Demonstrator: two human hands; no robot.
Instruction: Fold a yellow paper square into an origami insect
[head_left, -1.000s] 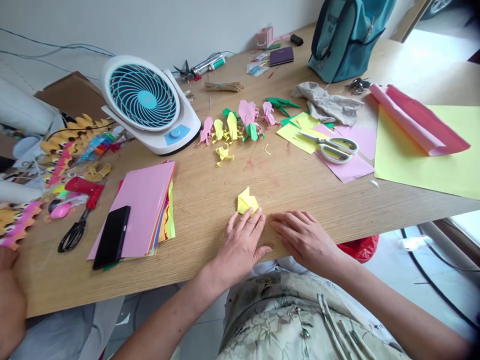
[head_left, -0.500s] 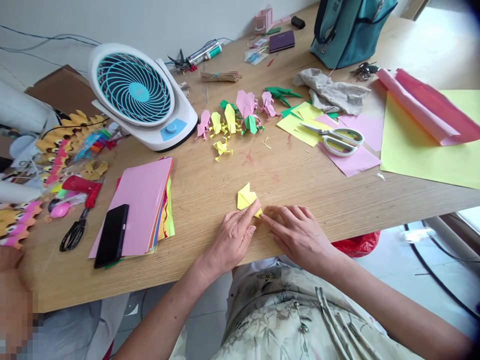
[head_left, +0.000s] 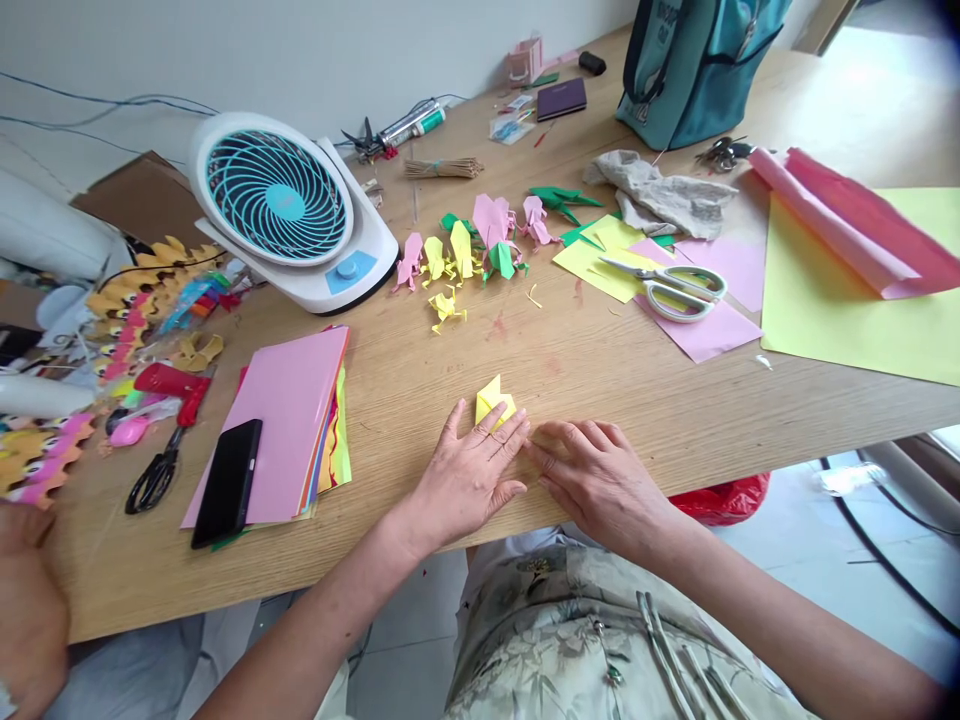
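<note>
A small folded yellow paper piece (head_left: 492, 400) lies on the wooden table (head_left: 600, 380) near its front edge. My left hand (head_left: 469, 470) lies flat with fingers spread, its fingertips pressing the near part of the yellow piece. My right hand (head_left: 596, 475) rests beside it on the right, fingers stretched toward the paper's right corner and touching the left hand's fingers. Neither hand lifts the paper.
A stack of coloured sheets (head_left: 292, 410) with a black phone (head_left: 227, 480) lies left. A white-and-teal fan (head_left: 289, 210), folded paper figures (head_left: 472, 250), scissors (head_left: 675, 285), a teal bag (head_left: 690, 60) and large yellow paper (head_left: 855, 300) stand behind. Another person's hand (head_left: 26, 610) shows far left.
My left hand has spread flat over the near part of the yellow piece. My right hand drew slightly back and lies flatter. The view shifted a little.
</note>
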